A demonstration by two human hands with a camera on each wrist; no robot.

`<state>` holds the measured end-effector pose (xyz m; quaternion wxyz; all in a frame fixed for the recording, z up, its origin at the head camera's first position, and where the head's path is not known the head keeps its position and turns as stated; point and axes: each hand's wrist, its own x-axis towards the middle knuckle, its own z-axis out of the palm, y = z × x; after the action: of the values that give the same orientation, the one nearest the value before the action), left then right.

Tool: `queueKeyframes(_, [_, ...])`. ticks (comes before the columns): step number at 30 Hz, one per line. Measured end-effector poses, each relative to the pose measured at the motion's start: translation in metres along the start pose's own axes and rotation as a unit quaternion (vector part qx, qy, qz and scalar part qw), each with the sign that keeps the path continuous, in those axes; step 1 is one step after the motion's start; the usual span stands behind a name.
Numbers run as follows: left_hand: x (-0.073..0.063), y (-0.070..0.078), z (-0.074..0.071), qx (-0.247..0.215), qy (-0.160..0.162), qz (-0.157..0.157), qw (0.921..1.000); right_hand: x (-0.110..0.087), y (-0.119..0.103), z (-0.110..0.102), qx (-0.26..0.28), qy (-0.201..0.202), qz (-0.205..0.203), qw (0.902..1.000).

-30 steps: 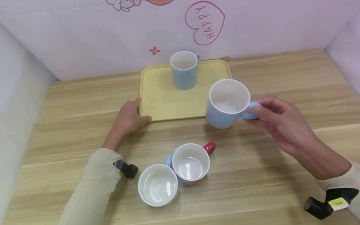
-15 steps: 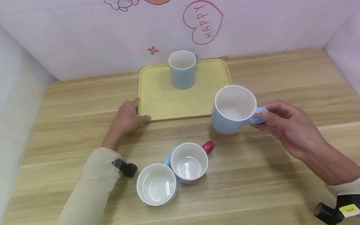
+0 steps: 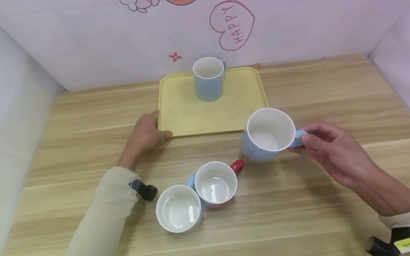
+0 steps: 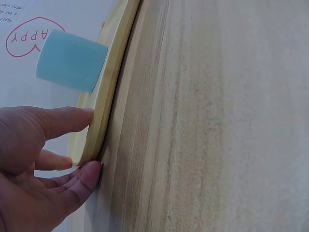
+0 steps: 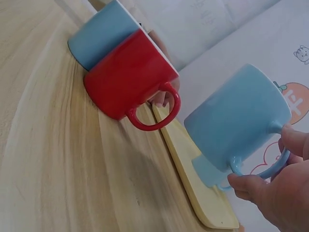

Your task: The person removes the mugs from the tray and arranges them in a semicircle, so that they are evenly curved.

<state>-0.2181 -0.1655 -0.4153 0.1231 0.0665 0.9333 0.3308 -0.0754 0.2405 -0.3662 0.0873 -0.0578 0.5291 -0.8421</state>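
Note:
My right hand [image 3: 337, 152] pinches the handle of a light blue mug [image 3: 256, 148], white inside. In the right wrist view this mug hangs above the table, its rim tilted. The front left corner of a yellow tray [image 3: 187, 122] is held between thumb and fingers of my left hand [image 3: 143, 135]. A second light blue mug [image 3: 209, 89] stands upright on the tray, seen too in the left wrist view. Close by, a red mug [image 5: 128, 77] and another light blue mug [image 5: 99, 36] stand on the table side by side, with no visible gap.
The wooden table [image 3: 283, 242] meets a white printed cloth [image 3: 295, 29] behind the tray. White cloth walls rise at the left and right. Each sleeve bears a small black camera, one at the left wrist [image 3: 143, 190].
My right hand has drawn the light blue mug toward me and slightly to the right, away from the tray. The left hand, the tray and the other mugs stay put.

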Motion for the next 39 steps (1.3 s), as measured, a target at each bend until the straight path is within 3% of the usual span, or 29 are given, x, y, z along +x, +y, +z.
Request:
queueKeyframes(10, [0.000, 0.000, 0.000, 0.001, -0.002, 0.003, 1.0000, -0.012, 0.002, -0.013, -0.052, -0.037, -0.015, 0.9979])
queueKeyframes(22, [0.000, 0.000, -0.001, -0.002, -0.003, 0.005, 1.0000, -0.021, 0.009, -0.021, -0.069, -0.060, 0.007, 0.9958])
queueKeyframes(30, [0.000, 0.000, -0.002, -0.008, -0.005, 0.001, 1.0000, -0.029, 0.014, -0.025, -0.091, -0.107, 0.008, 0.9901])
queueKeyframes(39, [0.002, -0.001, 0.000, -0.008, -0.004, -0.001, 1.0000, -0.032, 0.022, -0.021, -0.122, -0.103, 0.031, 0.9867])
